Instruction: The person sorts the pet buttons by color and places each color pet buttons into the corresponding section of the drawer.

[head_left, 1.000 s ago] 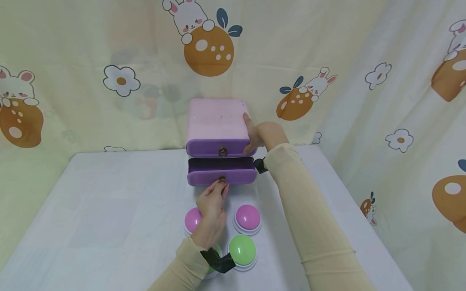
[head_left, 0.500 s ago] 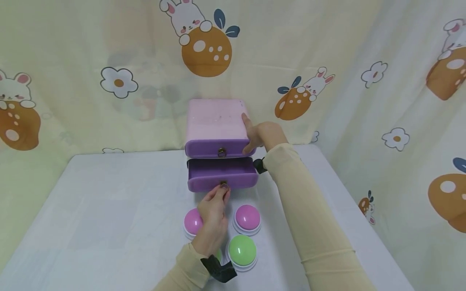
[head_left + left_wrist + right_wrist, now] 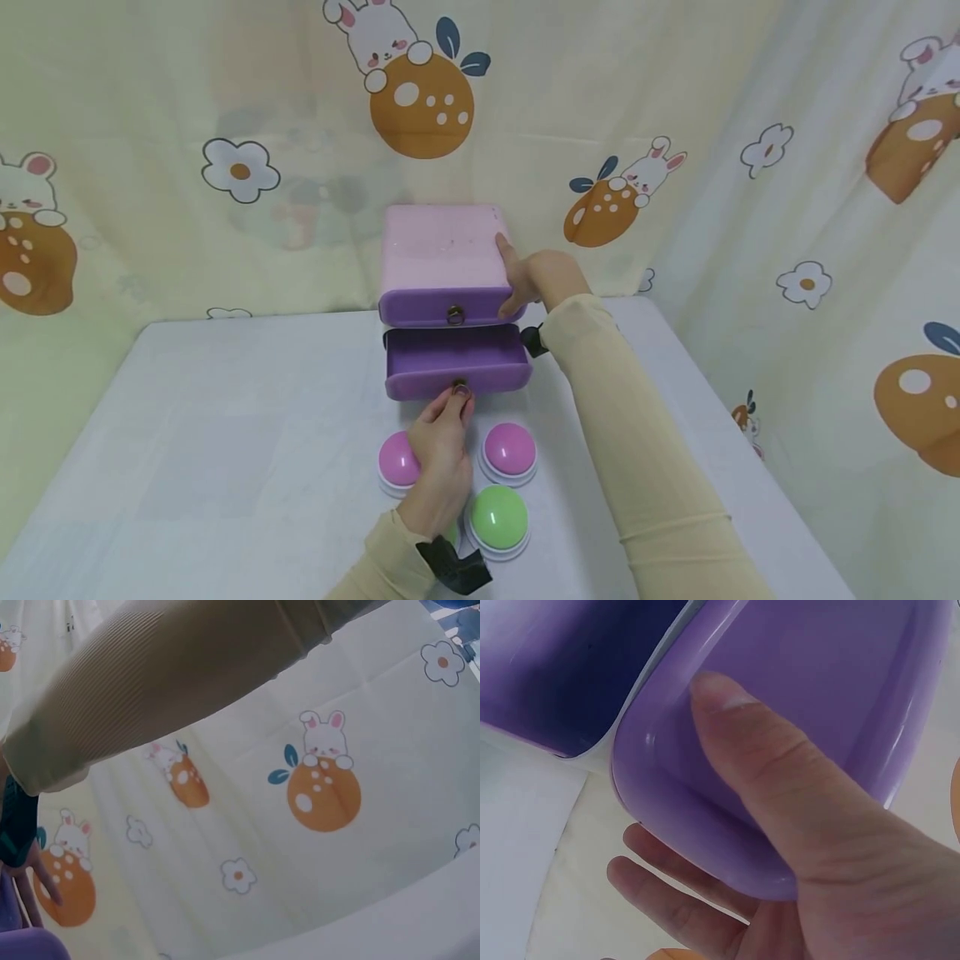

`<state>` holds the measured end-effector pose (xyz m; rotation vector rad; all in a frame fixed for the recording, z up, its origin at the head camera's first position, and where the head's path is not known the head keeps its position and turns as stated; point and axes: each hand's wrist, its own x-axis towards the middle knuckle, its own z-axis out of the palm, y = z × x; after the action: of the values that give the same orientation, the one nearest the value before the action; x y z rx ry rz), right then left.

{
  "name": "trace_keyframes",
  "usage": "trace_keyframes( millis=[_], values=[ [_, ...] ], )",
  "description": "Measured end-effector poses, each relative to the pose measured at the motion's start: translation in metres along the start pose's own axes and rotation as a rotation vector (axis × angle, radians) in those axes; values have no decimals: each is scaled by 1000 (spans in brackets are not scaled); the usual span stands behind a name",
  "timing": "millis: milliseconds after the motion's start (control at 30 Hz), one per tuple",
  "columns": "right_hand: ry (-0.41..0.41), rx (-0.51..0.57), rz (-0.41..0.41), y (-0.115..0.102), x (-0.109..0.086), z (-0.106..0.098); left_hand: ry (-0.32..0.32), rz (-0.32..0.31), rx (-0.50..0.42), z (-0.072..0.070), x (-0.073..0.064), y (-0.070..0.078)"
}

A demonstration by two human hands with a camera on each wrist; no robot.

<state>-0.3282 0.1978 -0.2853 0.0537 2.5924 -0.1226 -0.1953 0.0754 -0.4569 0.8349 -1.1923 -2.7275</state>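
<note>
A small pink cabinet (image 3: 446,246) with two purple drawers stands against the back curtain. Its lower drawer (image 3: 416,384) is pulled out, showing a purple inside; the upper drawer (image 3: 412,307) is in. My left hand (image 3: 441,446) pinches the ring pull (image 3: 461,388) of the lower drawer. At the cabinet's right side, my right hand (image 3: 536,277) holds the upper corner. In the right wrist view its thumb (image 3: 757,750) lies over the upper drawer's front, with the other fingers (image 3: 679,904) along the side. The left wrist view misses the left hand's fingertips.
In front of the drawer sit two pink push buttons (image 3: 510,448) and a green one (image 3: 499,517) on white bases. Another green button (image 3: 452,533) is mostly hidden under the left wrist. They stand on a white table (image 3: 225,450), before a rabbit-print curtain (image 3: 300,100).
My left hand has drawn the lower drawer further out towards me by its ring, most of it in the first half second. The right hand stays on the cabinet's corner.
</note>
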Motion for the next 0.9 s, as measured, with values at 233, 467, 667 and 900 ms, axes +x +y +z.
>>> trace_keyframes(
  millis=[233, 467, 667, 900],
  values=[
    [6, 11, 9, -1, -3, 0, 21, 10, 16, -2, -5, -2],
    [20, 19, 19, 1, -5, -1, 20, 7, 30, -1, -9, -3],
    [12, 6, 19, 2, -7, 0, 12, 17, 25, -2, -13, -2],
    [10, 9, 28, 2, -8, -1, 21, 13, 57, -2, -16, 0]
  ],
)
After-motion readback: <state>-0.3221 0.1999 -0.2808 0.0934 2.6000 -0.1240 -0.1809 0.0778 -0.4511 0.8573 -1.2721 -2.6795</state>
